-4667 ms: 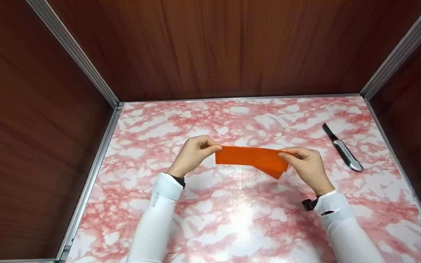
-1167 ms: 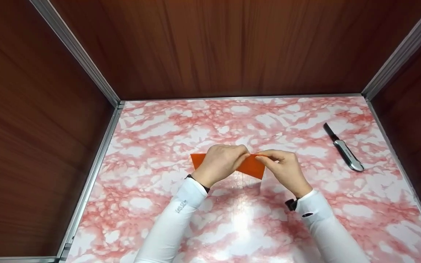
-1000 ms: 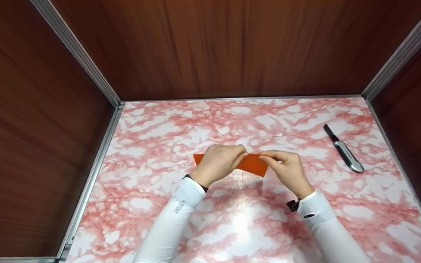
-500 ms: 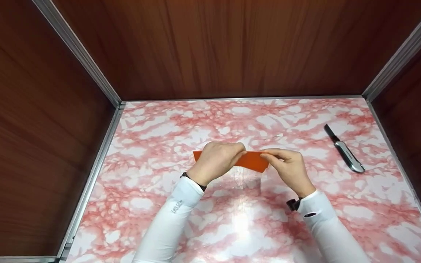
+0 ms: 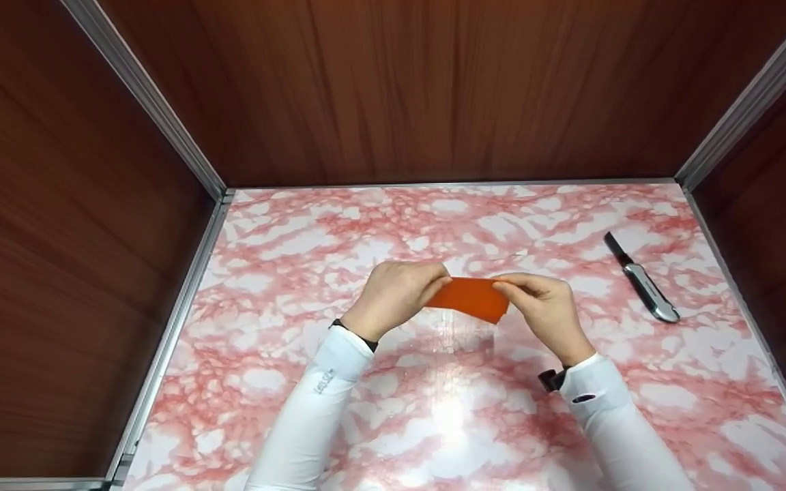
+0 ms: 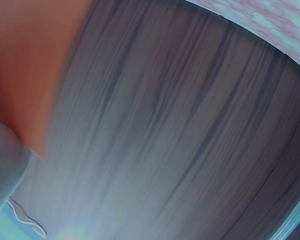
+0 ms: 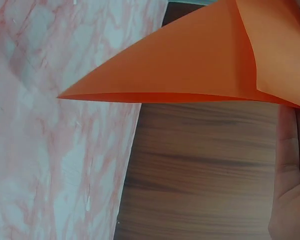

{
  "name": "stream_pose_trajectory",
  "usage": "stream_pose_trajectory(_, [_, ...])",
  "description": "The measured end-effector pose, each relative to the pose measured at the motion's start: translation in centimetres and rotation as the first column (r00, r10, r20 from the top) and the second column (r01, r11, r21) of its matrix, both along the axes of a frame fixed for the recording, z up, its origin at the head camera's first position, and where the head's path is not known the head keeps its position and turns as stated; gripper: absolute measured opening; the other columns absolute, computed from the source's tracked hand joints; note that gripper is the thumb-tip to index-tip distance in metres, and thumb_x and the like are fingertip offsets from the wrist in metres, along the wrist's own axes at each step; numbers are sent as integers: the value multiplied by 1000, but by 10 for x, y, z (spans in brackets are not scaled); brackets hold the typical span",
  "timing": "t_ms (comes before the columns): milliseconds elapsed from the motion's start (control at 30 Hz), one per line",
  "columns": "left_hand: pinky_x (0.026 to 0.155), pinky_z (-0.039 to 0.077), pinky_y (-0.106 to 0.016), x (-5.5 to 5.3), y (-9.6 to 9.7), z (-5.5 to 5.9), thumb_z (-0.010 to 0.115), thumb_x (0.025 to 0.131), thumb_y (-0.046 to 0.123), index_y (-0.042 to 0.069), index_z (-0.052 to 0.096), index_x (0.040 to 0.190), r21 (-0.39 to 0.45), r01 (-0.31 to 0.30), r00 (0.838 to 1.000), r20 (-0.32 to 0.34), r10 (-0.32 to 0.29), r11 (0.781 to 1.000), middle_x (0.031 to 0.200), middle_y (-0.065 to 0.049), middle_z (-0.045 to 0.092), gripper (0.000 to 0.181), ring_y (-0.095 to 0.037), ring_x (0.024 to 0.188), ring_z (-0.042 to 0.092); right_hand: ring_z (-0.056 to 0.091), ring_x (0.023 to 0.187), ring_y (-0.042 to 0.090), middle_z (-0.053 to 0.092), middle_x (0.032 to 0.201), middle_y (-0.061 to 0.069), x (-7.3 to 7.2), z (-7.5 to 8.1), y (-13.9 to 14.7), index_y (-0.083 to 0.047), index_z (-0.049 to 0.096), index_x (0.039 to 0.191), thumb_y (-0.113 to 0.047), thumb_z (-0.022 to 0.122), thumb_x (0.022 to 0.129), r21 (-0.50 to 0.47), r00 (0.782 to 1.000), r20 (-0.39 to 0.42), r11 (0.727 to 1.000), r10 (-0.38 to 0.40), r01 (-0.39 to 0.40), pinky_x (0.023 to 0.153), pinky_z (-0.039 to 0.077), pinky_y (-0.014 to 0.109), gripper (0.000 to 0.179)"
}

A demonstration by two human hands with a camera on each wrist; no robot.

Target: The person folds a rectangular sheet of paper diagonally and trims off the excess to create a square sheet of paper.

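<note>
A folded sheet of orange paper (image 5: pixel 469 299) is held up between both hands, above the table. My left hand (image 5: pixel 398 293) pinches its upper edge between thumb and fingers and hides the left part in the head view. At the upper right corner, the thumb and fingers of my right hand (image 5: pixel 547 308) pinch it. In the right wrist view the paper (image 7: pixel 179 65) shows overlapping layers, a pointed end and a narrow gap along one edge. Only a blurred corner of the paper (image 6: pixel 35 65) appears in the left wrist view.
A utility knife (image 5: pixel 642 281) with a black blade end and grey handle lies at the table's right. The red-and-white marbled table (image 5: pixel 284 239) is bounded by brown wood-grain panels (image 5: pixel 393 95) at the back and both sides, with metal framing at the corners.
My left hand moved right along the paper from its left corner, then slid slightly back left over the last second. The right hand first moved left, then slightly right. The knife stays put.
</note>
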State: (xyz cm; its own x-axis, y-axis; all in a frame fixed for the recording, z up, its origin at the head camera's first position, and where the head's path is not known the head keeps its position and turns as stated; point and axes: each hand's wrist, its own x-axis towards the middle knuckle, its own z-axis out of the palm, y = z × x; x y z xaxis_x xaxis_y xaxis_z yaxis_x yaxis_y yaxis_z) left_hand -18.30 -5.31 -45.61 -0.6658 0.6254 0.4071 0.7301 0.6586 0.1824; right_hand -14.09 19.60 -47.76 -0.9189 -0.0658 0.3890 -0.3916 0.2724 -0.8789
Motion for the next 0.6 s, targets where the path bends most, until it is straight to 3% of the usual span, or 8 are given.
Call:
stream_pose_trajectory(200, [56, 43, -27, -2, -3, 0, 55, 100, 35, 23, 67, 93, -10, -9, 998, 63, 10, 1000, 67, 14, 55, 18, -5, 57, 52, 67, 82, 14, 74, 91, 5, 0, 3, 3, -4, 78, 95, -11, 75, 86, 20, 1000, 28, 1000, -5, 4, 71, 51, 21, 12])
stream_pose_trajectory(433, [56, 45, -28, -4, -6, -1, 56, 100, 33, 23, 67, 96, 9, -1, 997, 71, 0, 1000, 69, 14, 57, 16, -5, 58, 53, 65, 77, 14, 74, 91, 6, -1, 4, 8, -5, 78, 95, -11, 75, 86, 25, 999, 41, 999, -34, 33, 65, 48, 20, 12])
stream_pose_trajectory(600, [58, 45, -26, -4, -8, -1, 54, 100, 35, 24, 68, 97, 12, 0, 994, 110, -1, 1000, 72, 15, 59, 18, -3, 60, 54, 67, 82, 15, 74, 93, 6, -1, 2, 12, -6, 78, 96, -14, 75, 86, 21, 997, 73, 999, -34, 33, 69, 50, 21, 13])
